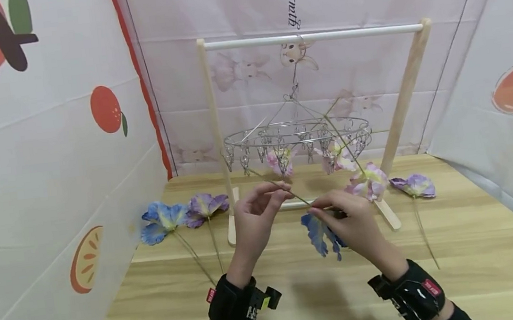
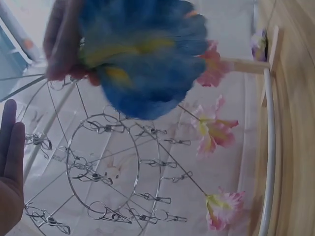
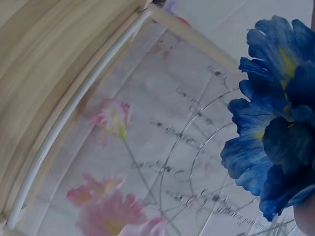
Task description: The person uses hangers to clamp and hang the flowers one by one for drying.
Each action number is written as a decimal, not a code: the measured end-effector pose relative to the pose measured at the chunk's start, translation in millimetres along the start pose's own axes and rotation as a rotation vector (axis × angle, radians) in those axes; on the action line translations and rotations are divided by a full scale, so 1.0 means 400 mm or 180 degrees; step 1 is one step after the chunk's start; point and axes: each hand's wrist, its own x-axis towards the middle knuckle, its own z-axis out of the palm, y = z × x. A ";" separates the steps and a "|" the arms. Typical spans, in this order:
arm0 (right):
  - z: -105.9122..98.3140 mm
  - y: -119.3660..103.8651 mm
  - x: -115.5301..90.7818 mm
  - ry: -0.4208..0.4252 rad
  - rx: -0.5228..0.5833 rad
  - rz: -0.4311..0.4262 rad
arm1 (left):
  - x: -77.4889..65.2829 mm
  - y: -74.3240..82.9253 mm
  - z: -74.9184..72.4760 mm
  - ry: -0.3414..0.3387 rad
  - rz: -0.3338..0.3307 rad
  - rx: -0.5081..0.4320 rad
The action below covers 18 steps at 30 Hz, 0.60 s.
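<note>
A blue artificial flower (image 1: 317,233) hangs below my right hand (image 1: 351,218), which pinches its thin stem close to the bloom. My left hand (image 1: 258,215) pinches the same stem further along with thumb and forefinger. From there the stem slants up and left toward the clips of a round metal hanger (image 1: 296,131). In the left wrist view the bloom (image 2: 147,59) shows a yellow centre, and the fingers (image 2: 11,147) of my left hand point up toward the stem. The ruffled blue petals (image 3: 275,132) fill the right side of the right wrist view.
The hanger hangs by a hook from the white bar (image 1: 342,35) of a wooden stand. Several pink flowers (image 1: 370,181) hang from it. On the table (image 1: 184,316) lie a blue flower (image 1: 163,220) and a purple one (image 1: 205,208) at left, and another purple flower (image 1: 414,187) at right.
</note>
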 end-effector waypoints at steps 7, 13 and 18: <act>0.069 -0.013 0.007 -0.0157 0.0187 0.0273 | -0.022 -0.028 -0.015 0.0370 -0.0316 0.0414; 0.108 -0.009 -0.008 -0.0269 0.0325 0.0488 | -0.033 -0.057 -0.030 0.0423 -0.0320 0.0680; 0.132 -0.002 -0.009 -0.0359 0.0292 0.0566 | -0.034 -0.070 -0.050 0.0494 -0.0331 0.0790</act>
